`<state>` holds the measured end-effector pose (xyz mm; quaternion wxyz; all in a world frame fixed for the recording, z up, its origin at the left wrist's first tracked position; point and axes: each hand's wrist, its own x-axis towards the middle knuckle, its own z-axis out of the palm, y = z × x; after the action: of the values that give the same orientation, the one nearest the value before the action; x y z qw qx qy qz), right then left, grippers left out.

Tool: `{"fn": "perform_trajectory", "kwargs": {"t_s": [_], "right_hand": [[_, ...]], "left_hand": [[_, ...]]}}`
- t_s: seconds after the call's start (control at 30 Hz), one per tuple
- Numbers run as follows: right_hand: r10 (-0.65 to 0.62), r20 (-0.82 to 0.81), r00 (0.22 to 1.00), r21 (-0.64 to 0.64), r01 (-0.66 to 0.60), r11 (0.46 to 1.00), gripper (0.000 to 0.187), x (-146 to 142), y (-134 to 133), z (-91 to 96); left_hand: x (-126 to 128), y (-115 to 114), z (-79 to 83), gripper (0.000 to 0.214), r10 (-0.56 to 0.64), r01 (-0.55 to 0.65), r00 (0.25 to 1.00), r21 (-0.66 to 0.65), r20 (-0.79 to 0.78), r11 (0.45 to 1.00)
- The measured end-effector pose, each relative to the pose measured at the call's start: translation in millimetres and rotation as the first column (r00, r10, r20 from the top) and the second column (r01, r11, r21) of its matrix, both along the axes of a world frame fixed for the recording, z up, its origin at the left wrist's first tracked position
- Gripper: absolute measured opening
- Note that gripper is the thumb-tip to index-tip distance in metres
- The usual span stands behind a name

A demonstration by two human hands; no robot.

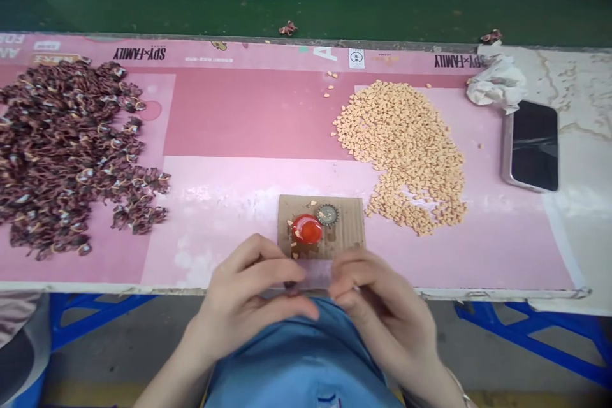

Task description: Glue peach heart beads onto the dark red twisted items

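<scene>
My left hand and my right hand hover close together above the table's front edge. Between the left fingertips shows a small dark piece, mostly hidden. My right fingers curl inward, and I cannot tell whether they hold anything. Just beyond both hands lies a cardboard square bearing a glossy red round cap, a toothed metal disc and a few tan bits. A heap of tan heart-shaped pieces lies to the right, and a heap of dark brown tied bundles lies to the left.
A pink printed mat covers the table. A smartphone and crumpled white tissue lie at the right. Blue stool legs stand below the table, and a green surface lies beyond it.
</scene>
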<state>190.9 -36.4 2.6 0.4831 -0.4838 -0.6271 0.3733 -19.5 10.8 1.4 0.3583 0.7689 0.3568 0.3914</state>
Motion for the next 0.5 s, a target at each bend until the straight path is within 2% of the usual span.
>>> {"fn": "perform_trajectory", "kwargs": {"t_s": [0.03, 0.1, 0.2, 0.27, 0.4, 0.5], "right_hand": [[0.007, -0.087, 0.996, -0.054, -0.011, 0.998, 0.016, -10.0, 1.4, 3.0], [-0.061, -0.226, 0.972, -0.157, 0.025, 0.987, 0.014, -23.1, 2.9, 5.3], [-0.173, -0.313, 0.934, -0.245, 0.096, 0.965, 0.014, -29.5, 2.8, 3.7], [-0.182, -0.300, 0.936, -0.230, 0.115, 0.966, 0.012, -29.5, 2.4, 2.0], [-0.121, -0.209, 0.970, -0.129, 0.095, 0.987, 0.004, -27.6, 2.5, 0.1], [-0.086, -0.147, 0.985, -0.111, 0.070, 0.991, 0.006, -26.4, 4.3, -0.7]], "left_hand": [[4.3, -3.9, -1.2, 0.019, 0.036, -0.036, 0.999, 0.021, 0.003, 0.999], [10.1, -10.1, -3.1, 0.010, 0.105, -0.105, 0.994, 0.051, 0.012, 0.993], [13.3, -14.5, -3.5, 0.010, 0.144, -0.145, 0.989, 0.063, 0.017, 0.987], [13.8, -14.6, -2.1, 0.012, 0.161, -0.162, 0.987, 0.061, 0.012, 0.985], [15.8, -13.1, 1.5, 0.007, 0.194, -0.192, 0.981, 0.082, -0.013, 0.978], [18.0, -12.1, 2.4, 0.010, 0.175, -0.173, 0.985, 0.105, -0.010, 0.979]]}}
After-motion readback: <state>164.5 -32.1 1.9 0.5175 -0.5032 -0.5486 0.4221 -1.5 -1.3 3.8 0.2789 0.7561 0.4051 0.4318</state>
